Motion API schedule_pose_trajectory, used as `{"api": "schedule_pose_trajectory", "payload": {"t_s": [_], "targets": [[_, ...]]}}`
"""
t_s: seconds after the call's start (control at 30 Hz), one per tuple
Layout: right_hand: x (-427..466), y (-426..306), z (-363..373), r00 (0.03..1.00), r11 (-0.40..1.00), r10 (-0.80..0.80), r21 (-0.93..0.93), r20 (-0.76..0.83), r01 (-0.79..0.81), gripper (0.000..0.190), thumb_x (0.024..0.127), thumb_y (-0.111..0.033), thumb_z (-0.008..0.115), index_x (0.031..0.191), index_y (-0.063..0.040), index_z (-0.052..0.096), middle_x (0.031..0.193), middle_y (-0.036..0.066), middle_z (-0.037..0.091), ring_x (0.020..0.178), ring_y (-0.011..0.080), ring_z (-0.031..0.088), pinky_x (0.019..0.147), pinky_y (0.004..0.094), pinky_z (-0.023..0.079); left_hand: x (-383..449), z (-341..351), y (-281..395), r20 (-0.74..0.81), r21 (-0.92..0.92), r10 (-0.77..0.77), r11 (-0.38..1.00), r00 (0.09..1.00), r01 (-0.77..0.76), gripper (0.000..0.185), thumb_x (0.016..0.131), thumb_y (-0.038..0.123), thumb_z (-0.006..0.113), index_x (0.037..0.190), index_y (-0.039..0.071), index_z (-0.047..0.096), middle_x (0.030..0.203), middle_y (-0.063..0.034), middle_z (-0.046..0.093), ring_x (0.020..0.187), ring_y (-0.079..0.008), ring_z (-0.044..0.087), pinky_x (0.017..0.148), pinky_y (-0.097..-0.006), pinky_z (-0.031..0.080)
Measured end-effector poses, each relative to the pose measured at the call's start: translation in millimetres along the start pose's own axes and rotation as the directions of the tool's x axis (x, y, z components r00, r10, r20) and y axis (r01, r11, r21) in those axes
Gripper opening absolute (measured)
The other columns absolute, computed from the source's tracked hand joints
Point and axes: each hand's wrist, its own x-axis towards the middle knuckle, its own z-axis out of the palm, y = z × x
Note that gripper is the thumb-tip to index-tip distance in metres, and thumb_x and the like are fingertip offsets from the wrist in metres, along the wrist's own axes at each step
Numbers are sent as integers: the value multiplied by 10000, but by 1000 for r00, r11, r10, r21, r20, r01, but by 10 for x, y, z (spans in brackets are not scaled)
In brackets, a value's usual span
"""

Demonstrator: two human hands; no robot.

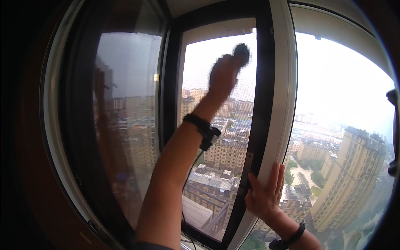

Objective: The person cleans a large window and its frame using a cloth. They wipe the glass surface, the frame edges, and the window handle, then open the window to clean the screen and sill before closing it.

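Note:
My left hand (223, 73) is raised against the bright window opening, its fingers closed around a dark rounded object (241, 54), too blurred to name. A fine mesh window screen (200, 72) shows around that hand, within a black frame. A black strap with a small device (208, 137) and a cable is on my left wrist. Lower right, my right hand (265, 197) rests with fingers spread on the white window frame post (279, 109), its thumb by the black screen frame (264, 93) near a metal latch plate (249, 159). A black band (297, 234) circles my right wrist.
A dark-framed glass sash (131, 93) at the left reflects buildings and an arm. A large glass pane (337, 93) fills the right side. Outside, far below, are apartment blocks (350, 175); a metal railing (215, 215) and a pale box-like unit (195, 211) are just outside.

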Motion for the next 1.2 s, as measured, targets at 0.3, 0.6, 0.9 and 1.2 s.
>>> {"api": "schedule_pose_trajectory", "payload": {"t_s": [0.3,0.6,0.9,1.2], "targets": [[7,106,-39,999,999,-16,33,-42,17,379,799,-184,631,1166,-143,717,1541,415,230,1454,618,180,1186,652,205,-44,84,-1507,-62,503,-453,756,889,420,401,929,109,595,1326,55,584,1260,-244,595,1164,-395,620,1007,-475,516],[19,126,-54,998,999,-38,17,-54,39,351,834,-200,615,1166,-140,716,1522,417,281,1433,626,234,1160,659,261,1330,530,-74,23,79,-34,996,999,32,510,813,-69,683,1288,111,649,1206,-192,668,1056,-399,670,899,-467,578],[30,98,-40,996,999,-27,31,-86,30,307,846,-170,617,1132,-124,718,1522,418,280,1436,615,244,1173,650,238,-330,-259,840,251,-76,-261,955,932,288,614,806,-118,607,1361,145,621,1300,-177,596,1040,-389,599,920,-472,499],[-15,202,-16,992,996,-51,66,-112,58,301,815,-145,638,1105,-127,718,1531,406,272,1455,597,223,1182,643,224,-1017,-133,406,-31,166,-276,946,961,277,512,903,-39,592,1391,117,581,1112,-185,641,922,-361,652,797,-453,568]]}}
